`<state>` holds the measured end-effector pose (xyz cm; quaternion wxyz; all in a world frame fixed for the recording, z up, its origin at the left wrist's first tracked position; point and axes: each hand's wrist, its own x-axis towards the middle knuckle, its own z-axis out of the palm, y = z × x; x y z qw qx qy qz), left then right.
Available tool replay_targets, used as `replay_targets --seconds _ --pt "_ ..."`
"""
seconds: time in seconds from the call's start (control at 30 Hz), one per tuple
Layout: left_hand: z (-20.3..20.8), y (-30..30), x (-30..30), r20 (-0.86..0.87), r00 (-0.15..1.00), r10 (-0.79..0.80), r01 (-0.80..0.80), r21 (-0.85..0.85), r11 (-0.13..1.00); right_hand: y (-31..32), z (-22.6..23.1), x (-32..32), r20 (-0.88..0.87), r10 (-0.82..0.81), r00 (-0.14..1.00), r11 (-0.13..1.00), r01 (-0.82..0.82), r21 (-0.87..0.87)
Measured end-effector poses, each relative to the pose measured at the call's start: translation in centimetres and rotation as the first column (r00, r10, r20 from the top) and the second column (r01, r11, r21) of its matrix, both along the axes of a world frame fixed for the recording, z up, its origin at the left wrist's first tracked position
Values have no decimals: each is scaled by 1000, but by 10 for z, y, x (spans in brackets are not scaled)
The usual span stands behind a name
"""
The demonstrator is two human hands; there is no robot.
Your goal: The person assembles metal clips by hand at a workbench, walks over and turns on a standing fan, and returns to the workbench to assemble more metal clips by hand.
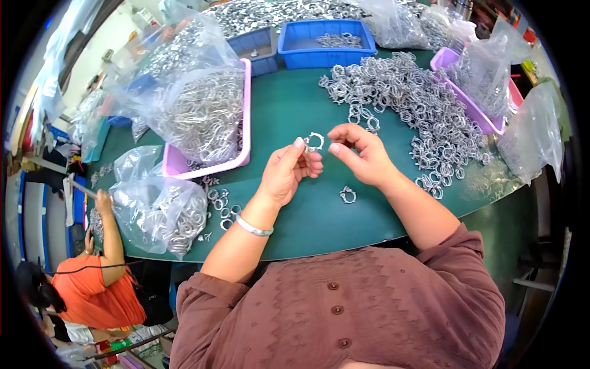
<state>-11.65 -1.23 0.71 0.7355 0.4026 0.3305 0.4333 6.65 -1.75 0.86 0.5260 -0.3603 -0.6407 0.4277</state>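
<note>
My left hand (284,170) pinches a silver metal ring (314,142) with small prongs around it, holding it upright above the green table. Just right of the ring is my right hand (364,154), its fingers bent and the thumb a little apart from the forefinger. I see nothing between those fingertips. A single loose metal ring (348,195) lies on the table below my hands. Beyond my right hand spreads a large heap of similar metal rings (399,86). A few plain rings (226,212) lie left of my left forearm, beside a clear bag of rings (169,215).
A pink bin (246,117) with a bag of metal parts stands left. Two blue bins (326,60) (263,64) sit at the back, and a purple bin (470,107) at the right. More metal parts (276,11) cover the far end. A co-worker in orange (98,292) works at left.
</note>
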Motion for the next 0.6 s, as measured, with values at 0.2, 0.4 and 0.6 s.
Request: replay_targets --seconds 0.2,0.4,0.6 --pt "0 -13 -1 -48 997 -52 49 -59 997 -5 3 1 31 99 995 994 -100 40" --pt "6 -21 -5 125 990 60 -34 -200 979 2 13 3 120 198 973 970 -212 116" --pt "-9 -42 -35 421 877 231 -80 -346 935 3 31 14 879 200 434 932 -360 -34"
